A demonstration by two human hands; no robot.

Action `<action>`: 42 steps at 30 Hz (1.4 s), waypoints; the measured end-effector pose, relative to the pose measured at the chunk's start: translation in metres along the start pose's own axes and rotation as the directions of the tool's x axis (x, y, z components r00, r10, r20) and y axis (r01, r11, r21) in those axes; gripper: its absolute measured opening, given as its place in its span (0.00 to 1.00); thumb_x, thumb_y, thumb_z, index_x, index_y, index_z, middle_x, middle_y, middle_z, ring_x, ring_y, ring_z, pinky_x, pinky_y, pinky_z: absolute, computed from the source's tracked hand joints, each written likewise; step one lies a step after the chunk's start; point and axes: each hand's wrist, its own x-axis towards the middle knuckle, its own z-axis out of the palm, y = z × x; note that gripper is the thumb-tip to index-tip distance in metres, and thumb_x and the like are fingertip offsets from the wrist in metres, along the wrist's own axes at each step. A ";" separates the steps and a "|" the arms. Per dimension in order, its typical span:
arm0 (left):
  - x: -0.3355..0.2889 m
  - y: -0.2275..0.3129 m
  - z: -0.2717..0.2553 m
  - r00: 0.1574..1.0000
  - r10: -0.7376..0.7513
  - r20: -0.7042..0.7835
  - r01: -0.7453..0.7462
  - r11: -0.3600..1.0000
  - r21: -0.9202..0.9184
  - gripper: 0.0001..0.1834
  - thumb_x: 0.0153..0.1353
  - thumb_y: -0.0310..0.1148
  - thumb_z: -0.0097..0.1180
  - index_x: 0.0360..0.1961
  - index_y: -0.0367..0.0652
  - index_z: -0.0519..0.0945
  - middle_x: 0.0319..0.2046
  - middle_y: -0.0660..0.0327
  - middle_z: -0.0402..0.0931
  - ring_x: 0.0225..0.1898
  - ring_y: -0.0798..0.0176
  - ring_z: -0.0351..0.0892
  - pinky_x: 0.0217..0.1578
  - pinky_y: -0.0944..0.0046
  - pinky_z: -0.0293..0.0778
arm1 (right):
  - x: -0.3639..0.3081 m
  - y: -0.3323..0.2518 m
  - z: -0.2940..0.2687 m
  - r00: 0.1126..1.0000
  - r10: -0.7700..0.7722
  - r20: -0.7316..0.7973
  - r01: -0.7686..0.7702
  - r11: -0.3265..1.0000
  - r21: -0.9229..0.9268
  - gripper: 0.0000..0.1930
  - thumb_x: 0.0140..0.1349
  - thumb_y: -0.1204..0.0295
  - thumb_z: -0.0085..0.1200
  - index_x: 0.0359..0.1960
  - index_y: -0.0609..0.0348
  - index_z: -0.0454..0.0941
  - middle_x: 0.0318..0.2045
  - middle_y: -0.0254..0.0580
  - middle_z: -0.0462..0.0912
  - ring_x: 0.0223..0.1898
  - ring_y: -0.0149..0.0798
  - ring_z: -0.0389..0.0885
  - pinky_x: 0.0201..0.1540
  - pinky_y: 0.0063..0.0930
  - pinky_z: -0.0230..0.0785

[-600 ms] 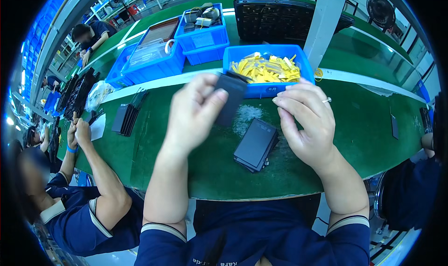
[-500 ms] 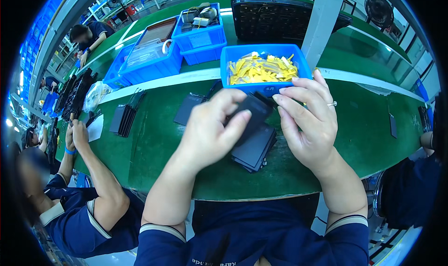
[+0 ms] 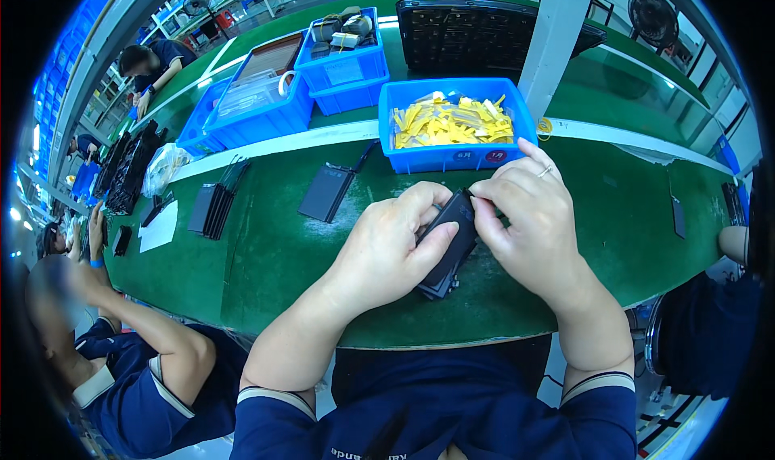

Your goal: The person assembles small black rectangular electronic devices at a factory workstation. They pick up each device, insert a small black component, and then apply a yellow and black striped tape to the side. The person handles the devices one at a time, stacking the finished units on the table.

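Note:
My left hand (image 3: 391,250) grips a flat black rectangular part (image 3: 452,232) from its left side, just above a small stack of the same black parts (image 3: 440,286) on the green table (image 3: 266,258). My right hand (image 3: 533,222), with a ring on one finger, pinches the top right corner of the held part. Another black part (image 3: 325,192) lies flat on the table to the left. Behind my hands stands a blue bin (image 3: 456,125) filled with yellow strips.
Two more blue bins (image 3: 258,101) (image 3: 345,52) and a black tray (image 3: 476,32) sit further back, beside a white post (image 3: 553,48). A row of black parts (image 3: 214,206) stands at left. A person at my left reaches over the table; another works far back.
My left hand brought the black part down from near the bin to just over the stack. My right hand closed onto its corner. The person at left moved their hands leftward.

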 end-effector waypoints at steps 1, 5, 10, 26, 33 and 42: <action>0.000 0.002 0.000 0.998 -0.050 0.026 0.050 0.998 -0.023 0.14 0.55 0.27 0.58 0.43 0.36 0.73 0.26 0.60 0.78 0.27 0.72 0.78 0.30 0.72 0.71 | -0.001 -0.003 0.001 1.000 -0.014 0.001 0.014 0.998 -0.059 0.06 0.43 0.79 0.60 0.26 0.61 0.79 0.23 0.41 0.77 0.31 0.40 0.78 0.55 0.49 0.65; 0.001 -0.014 0.007 0.996 -0.082 -0.037 0.075 0.984 -0.160 0.11 0.59 0.24 0.55 0.42 0.34 0.73 0.27 0.64 0.78 0.30 0.77 0.76 0.31 0.75 0.71 | -0.004 -0.010 0.003 0.988 -0.153 -0.026 0.145 0.967 -0.210 0.10 0.42 0.78 0.59 0.30 0.64 0.79 0.23 0.42 0.75 0.33 0.40 0.77 0.56 0.50 0.63; 0.005 -0.016 0.000 0.986 -0.139 -0.089 0.125 0.980 -0.153 0.10 0.60 0.24 0.53 0.43 0.34 0.72 0.29 0.64 0.79 0.31 0.78 0.75 0.32 0.76 0.71 | 0.000 -0.012 -0.003 0.971 -0.168 -0.170 0.140 0.977 -0.164 0.10 0.48 0.81 0.57 0.34 0.64 0.80 0.27 0.42 0.79 0.33 0.41 0.79 0.54 0.49 0.65; 0.000 -0.016 -0.005 0.991 0.119 -0.065 -0.132 0.959 -0.251 0.12 0.58 0.30 0.55 0.42 0.38 0.73 0.26 0.57 0.80 0.27 0.67 0.79 0.29 0.69 0.71 | -0.001 0.021 -0.008 0.766 0.298 0.570 -0.613 0.072 0.787 0.08 0.56 0.73 0.62 0.33 0.65 0.82 0.29 0.36 0.82 0.31 0.25 0.78 0.36 0.19 0.71; -0.002 -0.014 -0.002 0.988 0.138 -0.068 -0.146 0.978 -0.147 0.12 0.58 0.31 0.55 0.42 0.38 0.74 0.26 0.56 0.80 0.27 0.61 0.80 0.29 0.67 0.72 | 0.003 0.017 -0.016 0.745 0.341 0.574 -0.667 0.393 0.633 0.06 0.54 0.73 0.63 0.31 0.63 0.82 0.26 0.35 0.82 0.29 0.24 0.77 0.33 0.19 0.70; -0.001 -0.011 -0.004 0.989 0.135 -0.052 -0.141 0.983 -0.119 0.12 0.59 0.28 0.55 0.43 0.35 0.75 0.30 0.61 0.80 0.31 0.73 0.78 0.33 0.74 0.70 | 0.005 0.020 -0.022 0.855 0.260 0.449 -0.503 0.624 0.597 0.06 0.51 0.74 0.62 0.30 0.64 0.83 0.25 0.39 0.83 0.27 0.28 0.79 0.33 0.22 0.70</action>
